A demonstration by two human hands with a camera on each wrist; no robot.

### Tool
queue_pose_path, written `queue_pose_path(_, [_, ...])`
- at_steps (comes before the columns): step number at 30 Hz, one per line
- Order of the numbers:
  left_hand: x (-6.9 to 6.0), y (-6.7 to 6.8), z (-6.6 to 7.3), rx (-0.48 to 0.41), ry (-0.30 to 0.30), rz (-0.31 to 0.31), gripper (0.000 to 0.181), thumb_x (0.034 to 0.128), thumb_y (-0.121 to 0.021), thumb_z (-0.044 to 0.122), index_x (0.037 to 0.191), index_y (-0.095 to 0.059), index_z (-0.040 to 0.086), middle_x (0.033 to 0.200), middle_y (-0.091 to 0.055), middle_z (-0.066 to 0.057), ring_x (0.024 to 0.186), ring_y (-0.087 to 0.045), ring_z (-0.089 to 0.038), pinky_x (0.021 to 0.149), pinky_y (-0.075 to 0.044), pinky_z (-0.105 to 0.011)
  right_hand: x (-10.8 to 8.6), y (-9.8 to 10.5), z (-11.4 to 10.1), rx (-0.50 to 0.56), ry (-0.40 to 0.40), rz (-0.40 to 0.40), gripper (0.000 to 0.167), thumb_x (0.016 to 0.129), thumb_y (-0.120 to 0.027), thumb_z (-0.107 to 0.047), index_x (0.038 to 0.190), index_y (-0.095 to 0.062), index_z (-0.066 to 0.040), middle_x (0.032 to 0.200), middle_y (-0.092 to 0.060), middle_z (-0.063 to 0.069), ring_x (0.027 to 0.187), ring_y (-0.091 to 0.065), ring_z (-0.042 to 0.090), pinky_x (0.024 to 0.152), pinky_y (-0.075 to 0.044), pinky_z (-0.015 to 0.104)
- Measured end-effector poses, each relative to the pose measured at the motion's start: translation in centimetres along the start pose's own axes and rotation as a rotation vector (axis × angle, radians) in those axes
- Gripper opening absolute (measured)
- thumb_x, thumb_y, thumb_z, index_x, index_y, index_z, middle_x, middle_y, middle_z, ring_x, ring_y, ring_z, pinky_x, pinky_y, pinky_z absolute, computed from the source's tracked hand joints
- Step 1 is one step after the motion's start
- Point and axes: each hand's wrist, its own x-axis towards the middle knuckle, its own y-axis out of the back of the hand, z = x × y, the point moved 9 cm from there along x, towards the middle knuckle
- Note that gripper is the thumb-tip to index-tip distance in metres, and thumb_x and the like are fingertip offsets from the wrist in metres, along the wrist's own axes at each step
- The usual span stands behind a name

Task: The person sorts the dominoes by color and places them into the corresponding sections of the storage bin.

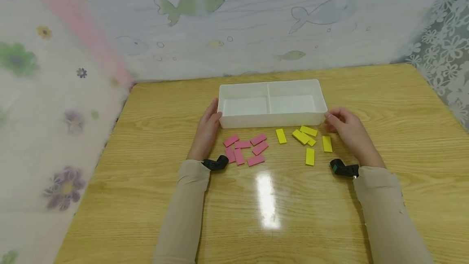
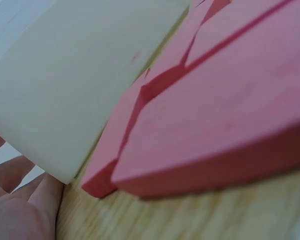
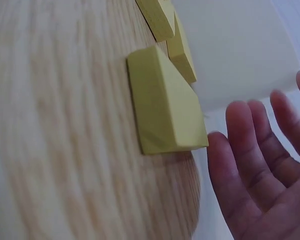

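A white two-compartment box (image 1: 272,119) stands on the table, nothing visible inside it. My left hand (image 1: 207,133) lies against its left end, fingers along the side and thumb at the front corner; the left wrist view shows the fingers (image 2: 21,187) by the box wall (image 2: 80,75). At the right front corner is my right hand (image 1: 348,130), its fingers (image 3: 242,132) loosely bent beside the box (image 3: 235,50); contact there is unclear. Several pink blocks (image 1: 255,160) lie in front of the left compartment, several yellow blocks (image 1: 310,157) before the right one, two or more overlapping.
The wooden table (image 1: 146,190) meets a wall (image 1: 256,44) with fish drawings behind the box. A flowered wall (image 1: 44,113) is on the left and a lace-patterned surface (image 1: 447,52) on the right. Black wrist cameras sit at both cuffs.
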Motion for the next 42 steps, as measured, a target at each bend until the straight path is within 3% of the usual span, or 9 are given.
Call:
queue_pose_path(6, [0.9,0.0,-0.5,-0.08,-0.026,-0.039,0.048,0.0946,-0.038,0.012,0.141,-0.028,0.013,0.146,-0.022,-0.001,0.132,-0.021,-0.014,0.104,-0.021,-0.031,0.1,-0.6,-0.7,-0.089,0.046,-0.054,0.051,0.09,-0.04,-0.049,0.102,-0.059,-0.003,0.094,-0.059,0.011,0.082,-0.053,0.021,0.07,-0.045,0.027])
queue_pose_path(14, [1.4,0.3,-1.1,-0.126,-0.047,-0.053,0.047,0.095,-0.039,0.013,0.141,-0.029,0.014,0.146,-0.023,0.0,0.131,-0.022,-0.013,0.104,-0.022,-0.03,0.0,-2.8,-1.8,-0.299,0.121,-0.171,0.043,0.091,-0.042,-0.046,0.111,-0.057,-0.011,0.089,-0.059,0.008,0.075,-0.055,0.021,0.067,-0.042,0.034])
queue_pose_path(20, [1.4,0.4,-1.2,-0.149,-0.043,-0.055,0.046,0.0951,-0.038,0.011,0.14,-0.03,0.013,0.145,-0.024,0.0,0.131,-0.023,-0.013,0.103,-0.023,-0.03,-0.3,-4.1,-2.9,-0.393,0.181,-0.216,0.043,0.09,-0.045,-0.045,0.115,-0.056,-0.012,0.101,-0.059,0.009,0.087,-0.054,0.023,0.075,-0.041,0.04])
queue_pose_path(33, [1.1,0.5,-1.6,-0.121,-0.029,-0.055,0.046,0.0947,-0.04,0.014,0.14,-0.032,0.016,0.144,-0.025,0.003,0.129,-0.026,-0.01,0.103,-0.024,-0.03,-0.7,-6.6,-4.2,-0.562,0.263,-0.209,0.036,0.08,-0.065,-0.031,0.108,-0.057,-0.009,0.073,-0.051,0.001,0.064,-0.044,0.017,0.058,-0.036,0.031])
queue_pose_path(42, [1.0,0.5,-1.5,-0.141,-0.045,-0.069,0.046,0.0941,-0.042,0.014,0.139,-0.033,0.015,0.143,-0.028,0.003,0.128,-0.029,-0.009,0.102,-0.025,-0.029,-1.0,-7.4,-4.4,-0.595,0.282,-0.222,0.025,0.083,-0.062,-0.028,0.098,-0.061,-0.008,0.084,-0.059,0.003,0.071,-0.049,0.019,0.067,-0.04,0.036])
